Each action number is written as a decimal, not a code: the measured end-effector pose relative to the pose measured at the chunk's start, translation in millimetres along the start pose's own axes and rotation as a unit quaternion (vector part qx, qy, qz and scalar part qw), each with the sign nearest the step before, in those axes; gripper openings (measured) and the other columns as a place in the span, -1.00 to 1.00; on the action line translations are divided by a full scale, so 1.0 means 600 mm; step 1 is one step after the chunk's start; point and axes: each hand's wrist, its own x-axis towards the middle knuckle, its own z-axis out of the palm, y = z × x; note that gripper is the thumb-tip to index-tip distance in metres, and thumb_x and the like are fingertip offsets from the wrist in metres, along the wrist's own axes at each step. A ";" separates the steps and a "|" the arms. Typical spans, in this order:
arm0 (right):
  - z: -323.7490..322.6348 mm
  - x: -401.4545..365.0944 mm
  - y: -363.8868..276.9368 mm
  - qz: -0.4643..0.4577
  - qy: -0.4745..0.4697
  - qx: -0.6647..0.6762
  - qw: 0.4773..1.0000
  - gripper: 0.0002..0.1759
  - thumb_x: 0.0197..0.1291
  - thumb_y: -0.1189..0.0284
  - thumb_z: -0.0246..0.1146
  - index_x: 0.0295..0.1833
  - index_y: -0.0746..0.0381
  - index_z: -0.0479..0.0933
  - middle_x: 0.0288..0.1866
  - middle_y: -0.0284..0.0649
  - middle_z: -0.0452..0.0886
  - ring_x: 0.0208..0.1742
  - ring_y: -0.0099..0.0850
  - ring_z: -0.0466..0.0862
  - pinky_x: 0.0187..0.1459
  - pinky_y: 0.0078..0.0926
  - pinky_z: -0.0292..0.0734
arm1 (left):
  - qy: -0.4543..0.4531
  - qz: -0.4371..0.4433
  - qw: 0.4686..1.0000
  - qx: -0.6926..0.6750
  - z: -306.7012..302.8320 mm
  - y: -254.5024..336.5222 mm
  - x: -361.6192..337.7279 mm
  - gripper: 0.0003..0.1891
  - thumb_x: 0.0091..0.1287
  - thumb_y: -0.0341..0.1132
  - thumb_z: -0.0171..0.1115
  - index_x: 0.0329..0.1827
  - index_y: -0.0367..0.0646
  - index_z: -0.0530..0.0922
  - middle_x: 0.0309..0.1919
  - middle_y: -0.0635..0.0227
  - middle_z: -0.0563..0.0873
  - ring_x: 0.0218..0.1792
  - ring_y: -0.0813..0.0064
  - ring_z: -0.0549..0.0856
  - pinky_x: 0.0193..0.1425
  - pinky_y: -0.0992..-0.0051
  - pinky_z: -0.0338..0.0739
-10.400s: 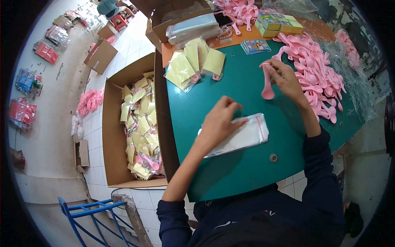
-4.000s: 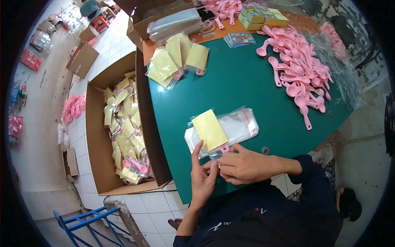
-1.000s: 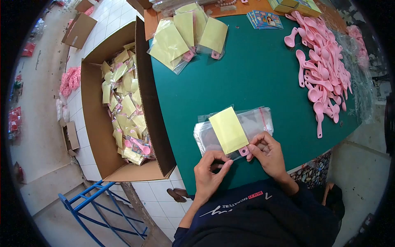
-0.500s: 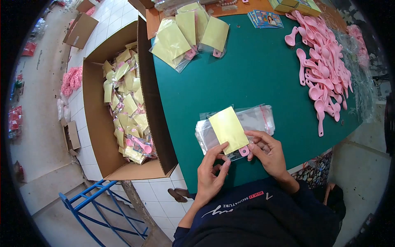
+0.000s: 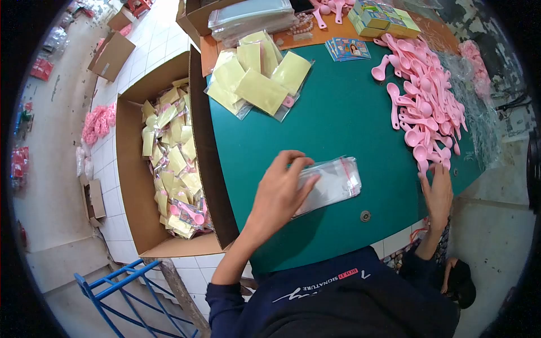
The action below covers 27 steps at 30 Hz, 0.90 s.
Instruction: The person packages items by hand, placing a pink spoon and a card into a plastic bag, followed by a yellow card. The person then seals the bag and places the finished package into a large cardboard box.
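Note:
My left hand is over the left end of a stack of clear plastic bags, its thumb and fingers apart and nothing seen between them. A reddish strip runs across the bags' right end. At the near end of a heap of pink plastic spoons, my right hand has its fingers spread by the closest pink spoon. Whether the fingertips touch that spoon is hard to tell. Toward the back left lie several filled packets with yellow cards, one showing a pink handle tip.
A large cardboard box full of similar packets stands left of the green table. Printed cards and yellow card stacks are at the back, near more clear bags. A blue metal frame stands at lower left.
The yellow-card packet both hands held has left them; another packet now lies on the back-left group. My right hand has moved right to the spoons, my left stays near the bags.

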 end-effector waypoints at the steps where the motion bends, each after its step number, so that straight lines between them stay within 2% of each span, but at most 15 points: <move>1: 0.011 -0.012 0.005 0.024 -0.016 0.032 0.999 -0.75 0.13 0.44 0.22 -0.12 0.32 0.43 -0.12 -0.04 0.48 -0.10 -0.13 0.52 -0.12 -0.27 0.41 | -0.006 0.014 1.000 0.015 0.016 0.003 0.009 -0.67 0.14 -0.38 0.31 -0.03 -0.20 0.49 -0.08 0.11 0.53 -0.07 0.18 0.59 -0.03 0.34 0.50; 3: 0.028 -0.032 0.013 0.078 -0.044 0.096 0.991 -0.78 0.14 0.47 0.21 -0.12 0.32 0.42 -0.15 -0.05 0.48 -0.14 -0.16 0.53 -0.15 -0.30 0.41 | -0.018 0.037 0.999 0.023 0.043 -0.003 0.017 -0.70 0.11 -0.40 0.33 -0.10 -0.21 0.50 -0.20 0.14 0.54 -0.16 0.20 0.60 -0.09 0.36 0.52; 6: 0.024 -0.041 0.014 0.106 -0.046 0.169 0.979 -0.82 0.18 0.52 0.16 -0.10 0.33 0.45 -0.18 -0.06 0.49 -0.19 -0.19 0.54 -0.16 -0.36 0.42 | -0.030 0.062 0.997 -0.016 0.070 -0.026 0.034 -0.73 0.08 -0.42 0.34 -0.17 -0.23 0.49 -0.32 0.19 0.55 -0.27 0.25 0.61 -0.18 0.38 0.53; 8: 0.006 -0.037 0.004 0.021 0.050 0.181 0.982 -0.83 0.19 0.54 0.14 -0.10 0.32 0.49 -0.20 -0.08 0.50 -0.20 -0.20 0.54 -0.14 -0.37 0.42 | -0.048 0.058 0.995 -0.070 0.071 -0.035 0.039 -0.74 0.07 -0.44 0.33 -0.20 -0.23 0.48 -0.37 0.22 0.57 -0.32 0.28 0.62 -0.22 0.41 0.54; 10: -0.024 -0.027 -0.026 -0.052 0.131 0.183 0.973 -0.83 0.21 0.58 0.12 -0.09 0.32 0.54 -0.24 -0.12 0.52 -0.21 -0.25 0.55 -0.12 -0.41 0.42 | -0.028 0.042 0.994 -0.093 0.066 -0.030 0.040 -0.76 0.09 -0.44 0.32 -0.21 -0.23 0.48 -0.38 0.22 0.61 -0.33 0.29 0.65 -0.24 0.42 0.55; 13: -0.045 -0.021 -0.086 -0.094 0.099 0.319 0.938 -0.86 0.21 0.58 0.13 -0.14 0.33 0.54 -0.26 -0.15 0.52 -0.21 -0.36 0.55 -0.16 -0.49 0.42 | -0.021 0.025 0.992 -0.125 0.062 -0.026 0.034 -0.81 0.13 -0.46 0.28 -0.24 -0.23 0.46 -0.34 0.19 0.66 -0.32 0.25 0.67 -0.27 0.37 0.53; 14: -0.034 -0.023 -0.103 -0.061 0.072 0.417 0.904 -0.89 0.18 0.57 0.17 -0.18 0.34 0.54 -0.31 -0.19 0.53 -0.29 -0.45 0.54 -0.22 -0.59 0.40 | -0.022 0.020 0.991 -0.134 0.060 -0.026 0.032 -0.83 0.14 -0.46 0.26 -0.25 -0.23 0.45 -0.32 0.18 0.67 -0.31 0.23 0.67 -0.29 0.34 0.51; 17: -0.016 -0.013 -0.142 -0.100 -0.036 0.437 0.893 -0.90 0.14 0.57 0.21 -0.22 0.35 0.54 -0.39 -0.24 0.53 -0.39 -0.52 0.50 -0.31 -0.63 0.38 | -0.036 0.016 0.991 -0.130 0.048 -0.021 0.024 -0.85 0.16 -0.48 0.25 -0.28 -0.24 0.45 -0.33 0.19 0.68 -0.27 0.23 0.70 -0.26 0.38 0.57; 20: 0.007 0.003 -0.155 -0.138 0.005 0.314 0.939 -0.89 0.13 0.56 0.23 -0.23 0.36 0.54 -0.45 -0.28 0.52 -0.44 -0.58 0.46 -0.38 -0.61 0.38 | 0.045 0.059 0.988 -0.139 0.023 -0.010 0.017 -0.87 0.21 -0.48 0.24 -0.26 -0.27 0.45 -0.17 0.16 0.70 -0.15 0.38 0.72 -0.08 0.47 0.58; 23: 0.000 0.008 -0.144 -0.117 -0.038 0.334 0.935 -0.91 0.16 0.56 0.22 -0.24 0.36 0.54 -0.43 -0.33 0.52 -0.43 -0.62 0.46 -0.42 -0.63 0.36 | 0.020 -0.039 0.937 -0.346 -0.007 -0.008 0.000 -0.87 0.28 -0.49 0.19 -0.23 -0.28 0.39 -0.16 0.07 0.69 -0.10 0.37 0.70 -0.04 0.47 0.58; 24: -0.004 0.008 -0.145 -0.095 -0.050 0.397 0.911 -0.91 0.17 0.56 0.22 -0.23 0.36 0.55 -0.43 -0.35 0.52 -0.43 -0.63 0.46 -0.42 -0.65 0.36 | -0.006 -0.082 0.905 -0.417 -0.014 -0.010 -0.002 -0.85 0.30 -0.48 0.17 -0.25 -0.27 0.35 -0.27 0.12 0.72 -0.15 0.45 0.71 -0.07 0.50 0.61; 26: -0.017 0.011 -0.151 -0.051 -0.072 0.517 0.851 -0.92 0.19 0.57 0.21 -0.22 0.35 0.55 -0.44 -0.37 0.52 -0.43 -0.65 0.46 -0.41 -0.68 0.37 | -0.029 -0.133 0.880 -0.455 -0.021 -0.010 0.001 -0.84 0.31 -0.47 0.18 -0.22 -0.26 0.35 -0.28 0.12 0.73 -0.16 0.46 0.71 -0.07 0.52 0.60; 27: -0.022 0.011 -0.158 -0.059 -0.043 0.540 0.838 -0.92 0.19 0.57 0.21 -0.21 0.35 0.55 -0.43 -0.38 0.53 -0.43 -0.66 0.46 -0.41 -0.70 0.38 | -0.041 -0.158 0.866 -0.474 -0.021 -0.009 0.002 -0.83 0.31 -0.46 0.18 -0.21 -0.26 0.35 -0.29 0.12 0.73 -0.16 0.47 0.71 -0.07 0.53 0.60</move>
